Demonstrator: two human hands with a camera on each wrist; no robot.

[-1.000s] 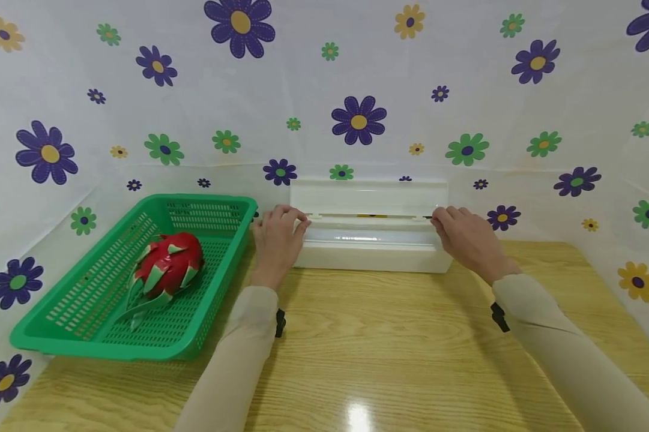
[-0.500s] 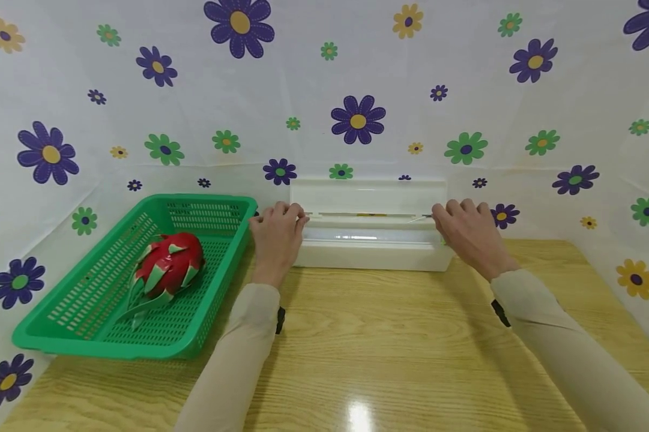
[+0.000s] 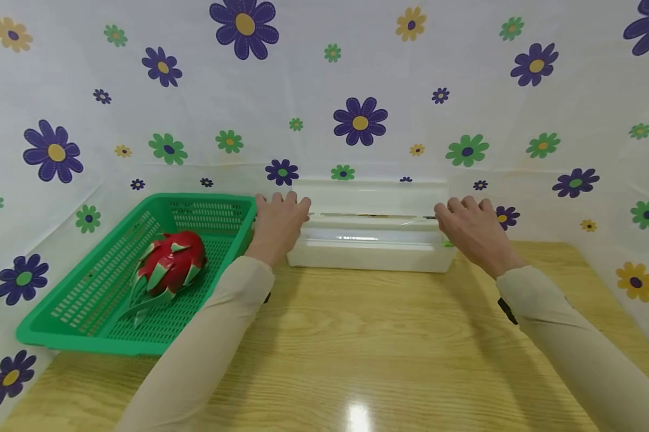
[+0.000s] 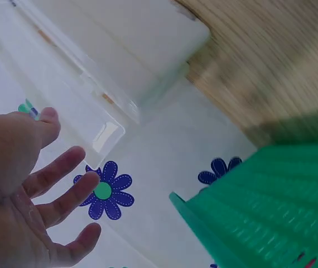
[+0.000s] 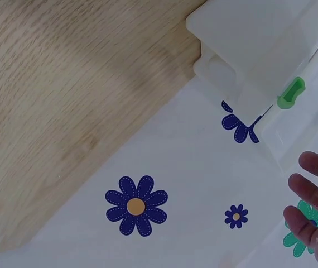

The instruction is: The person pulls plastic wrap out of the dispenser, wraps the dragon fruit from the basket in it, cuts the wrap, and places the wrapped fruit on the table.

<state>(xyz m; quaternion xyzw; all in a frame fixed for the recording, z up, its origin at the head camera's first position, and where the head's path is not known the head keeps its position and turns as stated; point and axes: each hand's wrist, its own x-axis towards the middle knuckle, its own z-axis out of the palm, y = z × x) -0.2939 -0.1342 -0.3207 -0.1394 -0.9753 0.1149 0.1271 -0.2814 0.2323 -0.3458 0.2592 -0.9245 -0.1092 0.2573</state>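
A long white cling film dispenser (image 3: 370,258) stands at the back of the table, its lid (image 3: 370,193) raised. A roll of clear film (image 3: 370,235) lies inside. My left hand (image 3: 280,227) is at the dispenser's left end, fingers spread in the left wrist view. My right hand (image 3: 475,233) is at the right end, fingers loosely bent in the right wrist view. Neither wrist view shows a hand gripping anything; whether the fingertips touch the lid, I cannot tell. A small green slider (image 5: 291,93) sits near the dispenser's right end.
Left of the dispenser, a green plastic basket (image 3: 94,345) holds a red dragon fruit (image 3: 170,264) with green scales. Its right rim is close to my left hand. A white flower-print sheet (image 3: 302,72) hangs behind the wooden table (image 3: 378,336).
My left fingers, pinched near the lid's hinge before, have spread apart, and the left forearm has swung outward. My right fingers have loosened and shifted slightly, and the green slider has come into sight.
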